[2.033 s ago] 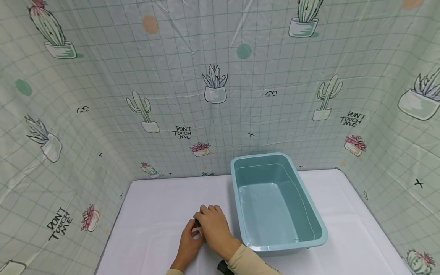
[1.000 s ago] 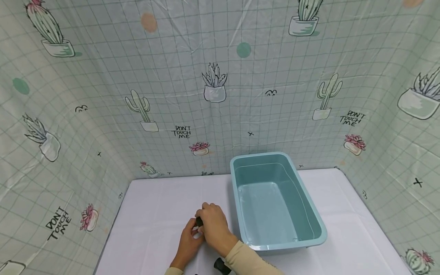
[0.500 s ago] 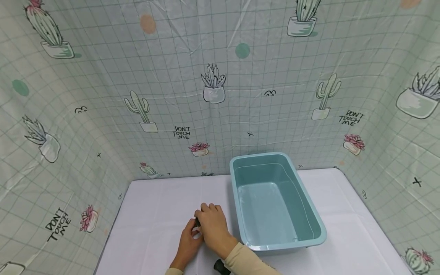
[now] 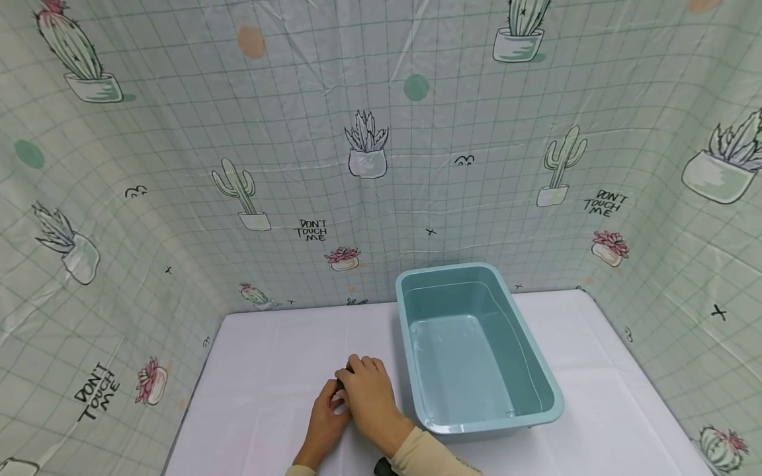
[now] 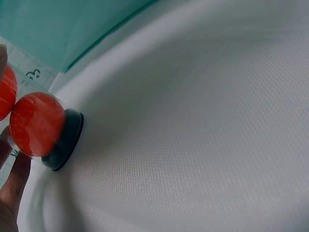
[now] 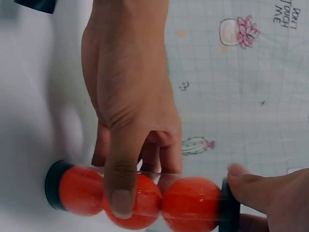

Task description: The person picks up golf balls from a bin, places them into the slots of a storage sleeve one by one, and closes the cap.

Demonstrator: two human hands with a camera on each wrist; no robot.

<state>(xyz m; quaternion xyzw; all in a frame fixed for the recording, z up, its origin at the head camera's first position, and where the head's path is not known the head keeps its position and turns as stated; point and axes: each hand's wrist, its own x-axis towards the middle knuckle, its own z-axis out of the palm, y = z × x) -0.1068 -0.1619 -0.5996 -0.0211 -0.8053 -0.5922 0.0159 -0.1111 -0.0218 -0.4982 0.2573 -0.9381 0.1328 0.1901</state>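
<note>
A clear tube [image 6: 157, 224] holds several red balls in a row, with a dark cap at each end. My left hand [image 4: 326, 420] grips it round the middle, the thumb lying across one ball in the right wrist view. At the far cap [image 6: 229, 208] my right hand [image 4: 370, 400] pinches with thumb and fingers. In the head view the hands hide most of the tube, and only a dark bit shows between them. The left wrist view catches red balls and the lower dark cap [image 5: 65, 140] against the white cloth; whether it touches cannot be told.
A light blue plastic tub [image 4: 411, 370] stands just right of the hands on the white-clothed table [image 4: 262, 370]. Part of another dark flared object [image 4: 383, 467] shows beside the right sleeve. A patterned curtain [image 4: 286, 165] surrounds the table's back and sides.
The right hand's fingers have shifted slightly over the dark cap, both hands staying in nearly the same place. The head view has drifted a little. Less of the dark flared object shows than 1.0 s ago.
</note>
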